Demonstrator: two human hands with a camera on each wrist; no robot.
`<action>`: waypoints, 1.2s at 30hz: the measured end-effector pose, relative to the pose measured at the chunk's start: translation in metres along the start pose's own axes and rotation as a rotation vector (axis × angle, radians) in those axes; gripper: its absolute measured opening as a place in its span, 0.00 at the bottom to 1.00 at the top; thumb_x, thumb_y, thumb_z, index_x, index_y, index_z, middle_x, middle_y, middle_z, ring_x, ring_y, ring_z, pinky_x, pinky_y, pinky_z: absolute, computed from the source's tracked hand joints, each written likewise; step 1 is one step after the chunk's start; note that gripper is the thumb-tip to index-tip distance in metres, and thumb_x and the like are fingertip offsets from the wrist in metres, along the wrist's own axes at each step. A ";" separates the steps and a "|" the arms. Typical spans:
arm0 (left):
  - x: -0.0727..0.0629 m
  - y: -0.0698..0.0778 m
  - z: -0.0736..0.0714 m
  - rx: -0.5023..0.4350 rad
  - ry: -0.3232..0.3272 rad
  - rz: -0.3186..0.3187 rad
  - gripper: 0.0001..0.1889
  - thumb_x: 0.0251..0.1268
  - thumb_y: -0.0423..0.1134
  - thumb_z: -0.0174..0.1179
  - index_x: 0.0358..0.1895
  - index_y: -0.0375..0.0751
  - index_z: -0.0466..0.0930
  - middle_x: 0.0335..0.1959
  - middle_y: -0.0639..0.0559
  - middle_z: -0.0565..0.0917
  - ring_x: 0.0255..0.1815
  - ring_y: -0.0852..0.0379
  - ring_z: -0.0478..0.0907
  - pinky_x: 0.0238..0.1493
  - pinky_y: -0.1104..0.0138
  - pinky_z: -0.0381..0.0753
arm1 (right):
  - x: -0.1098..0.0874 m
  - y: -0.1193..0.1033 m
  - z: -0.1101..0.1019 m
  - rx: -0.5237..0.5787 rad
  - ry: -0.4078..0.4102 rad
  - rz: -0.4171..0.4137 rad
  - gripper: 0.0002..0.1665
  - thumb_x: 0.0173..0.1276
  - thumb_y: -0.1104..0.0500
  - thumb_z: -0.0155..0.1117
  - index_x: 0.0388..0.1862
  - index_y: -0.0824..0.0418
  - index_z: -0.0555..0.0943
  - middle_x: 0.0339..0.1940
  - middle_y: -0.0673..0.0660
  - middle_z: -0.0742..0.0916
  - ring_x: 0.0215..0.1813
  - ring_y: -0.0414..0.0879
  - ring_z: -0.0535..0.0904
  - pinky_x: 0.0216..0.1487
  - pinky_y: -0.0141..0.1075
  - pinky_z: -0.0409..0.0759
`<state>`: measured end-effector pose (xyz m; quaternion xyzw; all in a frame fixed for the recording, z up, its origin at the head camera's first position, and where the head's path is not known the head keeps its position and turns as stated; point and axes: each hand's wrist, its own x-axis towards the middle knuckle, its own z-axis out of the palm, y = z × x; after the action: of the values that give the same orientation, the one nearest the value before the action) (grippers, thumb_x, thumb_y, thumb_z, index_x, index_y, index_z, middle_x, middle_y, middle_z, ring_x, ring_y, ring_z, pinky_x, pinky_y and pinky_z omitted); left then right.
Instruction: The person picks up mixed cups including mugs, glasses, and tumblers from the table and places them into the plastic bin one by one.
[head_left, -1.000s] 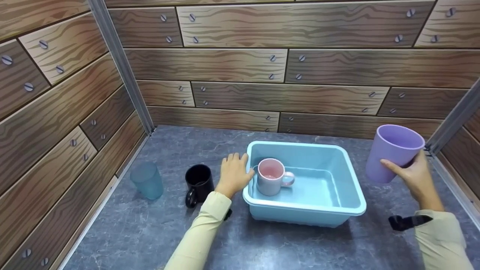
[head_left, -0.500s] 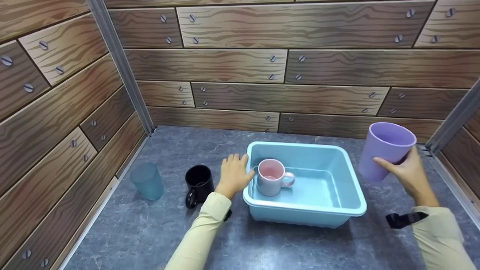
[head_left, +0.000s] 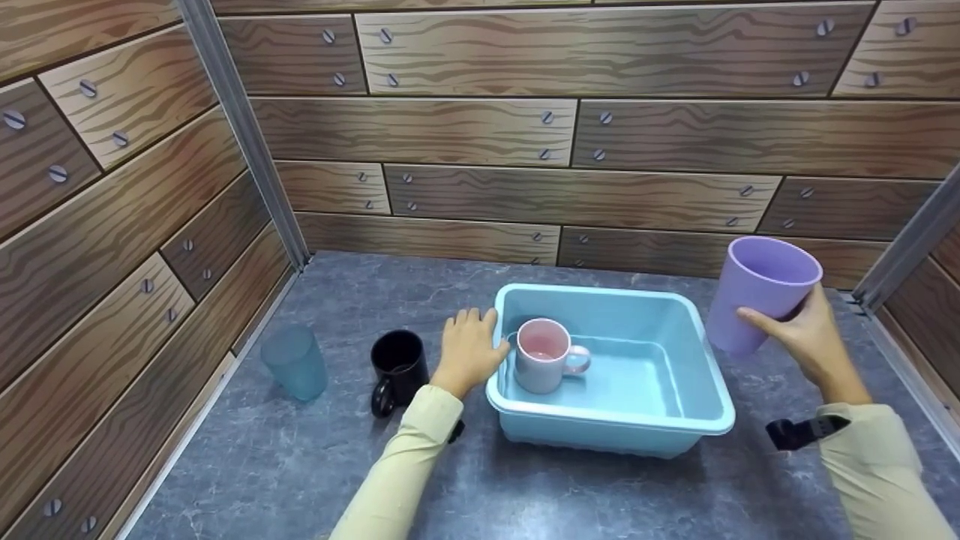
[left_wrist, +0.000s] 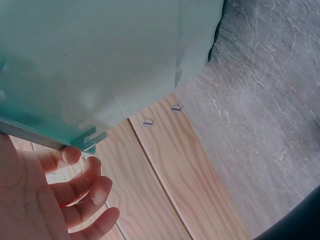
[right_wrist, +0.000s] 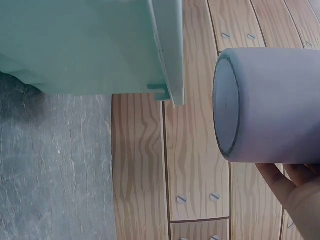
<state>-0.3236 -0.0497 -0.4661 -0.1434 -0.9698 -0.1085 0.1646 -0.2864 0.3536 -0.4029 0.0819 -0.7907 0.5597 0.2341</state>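
Observation:
On the right, my right hand (head_left: 814, 349) grips a tall purple cup (head_left: 742, 296) by its side, thumb on the near face. The cup is raised with its mouth up, just right of a light blue plastic basin (head_left: 607, 421). In the right wrist view the base of the purple cup (right_wrist: 227, 105) faces the basin's wall (right_wrist: 90, 55). My left hand (head_left: 469, 352) holds the basin's left rim, thumb over the edge and fingers outside. The left wrist view shows these fingers (left_wrist: 82, 185) loosely bent below the rim. A pink-and-white mug (head_left: 541, 367) stands upright inside the basin, handle to the right.
Left of the basin stands a black mug (head_left: 400, 367), its handle toward me. Farther left is a translucent blue cup (head_left: 295, 362). The grey marbled tabletop (head_left: 270, 465) is enclosed by wood-patterned walls (head_left: 480, 127) behind and at both sides.
My right hand has carried the purple cup left and slightly upward, closer to the basin's right rim. My left hand, the basin and the mugs have stayed in place.

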 end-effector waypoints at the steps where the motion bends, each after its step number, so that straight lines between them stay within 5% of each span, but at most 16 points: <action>1: 0.000 0.000 0.000 0.001 0.001 0.000 0.20 0.56 0.51 0.57 0.47 0.41 0.73 0.42 0.41 0.80 0.46 0.44 0.75 0.47 0.53 0.72 | 0.001 -0.001 0.001 0.013 -0.004 -0.002 0.46 0.50 0.76 0.67 0.66 0.56 0.61 0.50 0.40 0.75 0.48 0.32 0.72 0.47 0.18 0.69; 36: -0.001 0.000 -0.001 -0.014 -0.010 0.002 0.20 0.56 0.50 0.56 0.48 0.42 0.73 0.42 0.41 0.80 0.47 0.44 0.75 0.48 0.53 0.72 | 0.024 -0.023 0.045 -0.141 -0.160 0.009 0.51 0.51 0.67 0.71 0.70 0.64 0.54 0.50 0.37 0.71 0.49 0.30 0.70 0.50 0.20 0.67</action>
<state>-0.3228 -0.0502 -0.4655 -0.1460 -0.9697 -0.1143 0.1591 -0.3111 0.3071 -0.3840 0.1062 -0.8447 0.4953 0.1727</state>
